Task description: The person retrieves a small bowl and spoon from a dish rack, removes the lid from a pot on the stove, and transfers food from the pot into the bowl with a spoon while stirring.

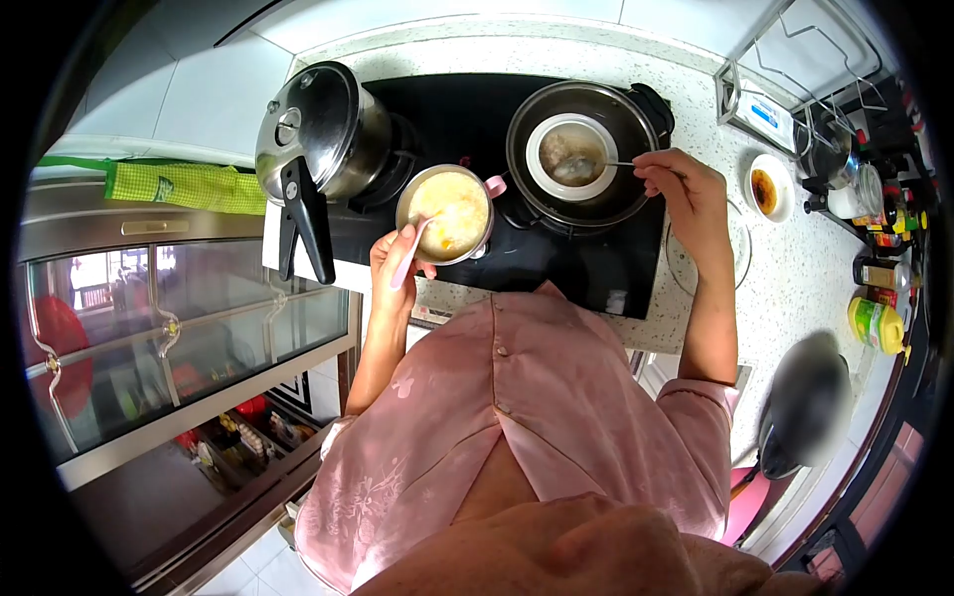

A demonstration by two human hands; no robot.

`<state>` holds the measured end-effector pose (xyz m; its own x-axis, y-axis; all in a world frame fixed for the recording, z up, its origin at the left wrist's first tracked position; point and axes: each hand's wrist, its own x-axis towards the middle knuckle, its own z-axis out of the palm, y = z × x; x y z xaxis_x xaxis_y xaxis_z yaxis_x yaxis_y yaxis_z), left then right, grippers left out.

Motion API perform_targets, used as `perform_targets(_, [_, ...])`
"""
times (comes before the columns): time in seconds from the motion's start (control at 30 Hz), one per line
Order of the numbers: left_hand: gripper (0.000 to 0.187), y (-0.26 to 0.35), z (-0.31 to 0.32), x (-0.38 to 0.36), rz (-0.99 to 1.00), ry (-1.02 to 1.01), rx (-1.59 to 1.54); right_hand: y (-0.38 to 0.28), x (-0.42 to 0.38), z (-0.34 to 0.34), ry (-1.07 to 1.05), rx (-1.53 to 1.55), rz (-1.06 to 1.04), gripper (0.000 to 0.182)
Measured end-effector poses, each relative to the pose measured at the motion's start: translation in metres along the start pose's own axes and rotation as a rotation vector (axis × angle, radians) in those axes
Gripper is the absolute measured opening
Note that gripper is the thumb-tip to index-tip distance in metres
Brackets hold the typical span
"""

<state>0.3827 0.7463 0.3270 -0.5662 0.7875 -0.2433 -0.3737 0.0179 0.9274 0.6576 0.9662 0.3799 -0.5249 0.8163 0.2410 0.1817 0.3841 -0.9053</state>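
Observation:
My left hand is closed round the side of a small pot of pale yellow food, with a pink spoon standing in it against my fingers. The pot is held over the front of the black stove. To the right, my right hand pinches the handle of a metal spoon. That spoon's bowl is in a white bowl of cloudy liquid with pale lumps. The white bowl sits inside a large dark pot.
A pressure cooker stands at the stove's left, its black handle toward me. Right of the stove lie a glass lid and a small bowl of brown sauce. Farther right are a wire rack, bottles and a dark pan.

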Motion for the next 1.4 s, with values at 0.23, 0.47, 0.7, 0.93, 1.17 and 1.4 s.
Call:
perform_targets(0.23, [0.034, 0.003, 0.003, 0.001, 0.007, 0.000, 0.015, -0.014, 0.003, 0.013, 0.035, -0.339, -0.291, 0.007])
perform_targets(0.47, [0.034, 0.002, -0.001, 0.001, 0.017, 0.003, 0.042, -0.012, 0.011, 0.021, -0.018, -0.376, -0.348, 0.009])
perform_targets(0.7, [0.033, 0.002, -0.002, 0.000, 0.022, 0.002, 0.043, 0.021, 0.020, 0.028, -0.081, -0.253, -0.069, 0.017])
perform_targets(0.93, [0.033, 0.000, -0.004, 0.000, 0.018, 0.014, 0.031, 0.038, 0.018, 0.023, 0.193, 0.258, 0.349, 0.029])
perform_targets(1.17, [0.033, 0.005, 0.003, -0.001, 0.014, 0.021, 0.047, 0.040, 0.016, 0.020, 0.256, 0.317, 0.322, 0.030])
perform_targets(1.4, [0.033, 0.002, -0.001, -0.001, 0.031, -0.013, 0.036, 0.027, 0.014, 0.024, 0.224, 0.180, 0.244, 0.026])
